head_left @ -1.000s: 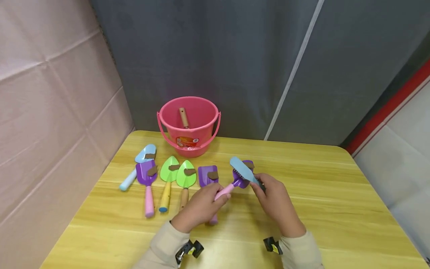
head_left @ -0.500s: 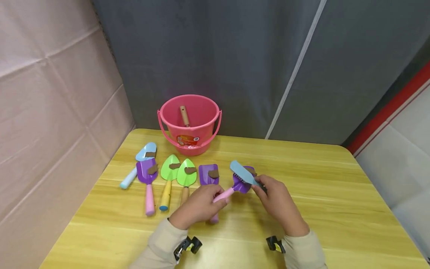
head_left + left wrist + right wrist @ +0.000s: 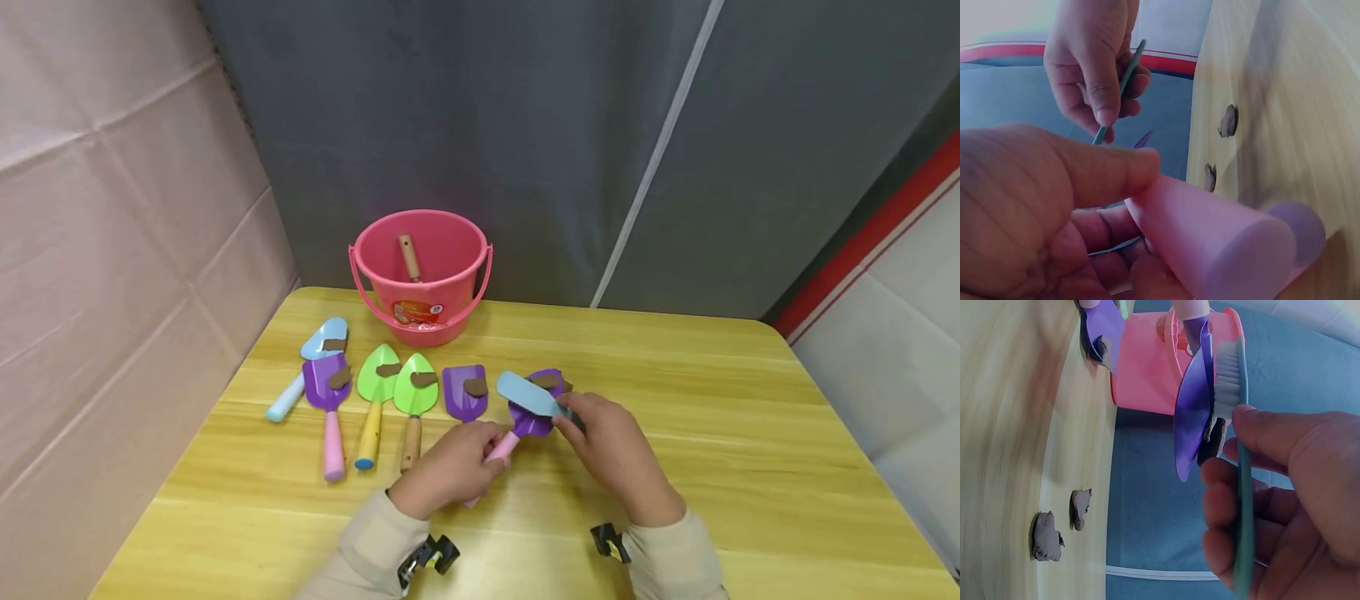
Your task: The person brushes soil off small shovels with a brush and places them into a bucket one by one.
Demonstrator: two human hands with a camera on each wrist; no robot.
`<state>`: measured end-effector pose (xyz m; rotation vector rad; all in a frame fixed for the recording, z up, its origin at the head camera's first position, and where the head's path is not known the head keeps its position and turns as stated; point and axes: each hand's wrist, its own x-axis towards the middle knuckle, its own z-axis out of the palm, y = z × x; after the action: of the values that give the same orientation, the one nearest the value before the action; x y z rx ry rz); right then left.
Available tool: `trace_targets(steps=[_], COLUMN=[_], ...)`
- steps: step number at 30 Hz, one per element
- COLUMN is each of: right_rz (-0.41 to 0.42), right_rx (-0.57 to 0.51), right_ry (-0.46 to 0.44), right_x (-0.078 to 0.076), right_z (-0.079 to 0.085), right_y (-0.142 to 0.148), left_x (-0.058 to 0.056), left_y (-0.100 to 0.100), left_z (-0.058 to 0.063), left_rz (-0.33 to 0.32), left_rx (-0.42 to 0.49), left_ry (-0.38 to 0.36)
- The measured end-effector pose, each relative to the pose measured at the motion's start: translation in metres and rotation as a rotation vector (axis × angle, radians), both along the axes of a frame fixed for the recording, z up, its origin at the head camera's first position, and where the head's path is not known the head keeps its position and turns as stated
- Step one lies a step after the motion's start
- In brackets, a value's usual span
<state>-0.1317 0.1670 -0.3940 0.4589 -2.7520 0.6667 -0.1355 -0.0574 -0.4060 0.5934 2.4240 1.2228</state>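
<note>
My left hand [image 3: 454, 467] grips the pink handle [image 3: 1204, 231] of a toy shovel, raised above the table. Its purple blade [image 3: 534, 423] points away and to the right, with a brown lump [image 3: 1212, 442] against it. My right hand [image 3: 611, 442] pinches a light-blue brush [image 3: 527, 393] between thumb and fingers. White bristles [image 3: 1227, 378] face the blade and sit right at its surface in the right wrist view. Beside the left hand lies another purple shovel [image 3: 465, 392], its handle mostly hidden by that hand.
Left on the wooden table [image 3: 750, 433] lie two green trowels [image 3: 378, 375], a purple shovel [image 3: 327, 383] and a blue trowel [image 3: 288, 398], each bearing a brown piece. Behind them stands a pink bucket [image 3: 422, 310] with a wooden handle [image 3: 409, 257] inside. Loose brown pieces [image 3: 1047, 536] lie on the table.
The brush has moved left and slightly down across the purple blade, and its back now faces up more. The held shovel has tilted a little and its handle has come slightly nearer.
</note>
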Motion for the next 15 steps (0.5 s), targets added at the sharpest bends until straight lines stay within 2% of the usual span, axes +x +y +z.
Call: trace_targets(steps=[6, 11, 15], right_rz=[-0.036, -0.068, -0.089], right_rx=[0.009, -0.021, -0.043], right_ry=[-0.03, -0.086, -0.069], right_x=[0.0, -0.002, -0.005], right_z=[-0.003, -0.01, -0.015], right_y=[0.0, 0.003, 0.006], left_x=[0.001, 0.004, 0.006], left_y=[0.002, 0.001, 0.0], left_z=[0.0, 0.0, -0.002], left_rz=[0.031, 0.04, 0.039], left_rx=[-0.029, -0.101, -0.124], left_ry=[0.036, 0.089, 0.111])
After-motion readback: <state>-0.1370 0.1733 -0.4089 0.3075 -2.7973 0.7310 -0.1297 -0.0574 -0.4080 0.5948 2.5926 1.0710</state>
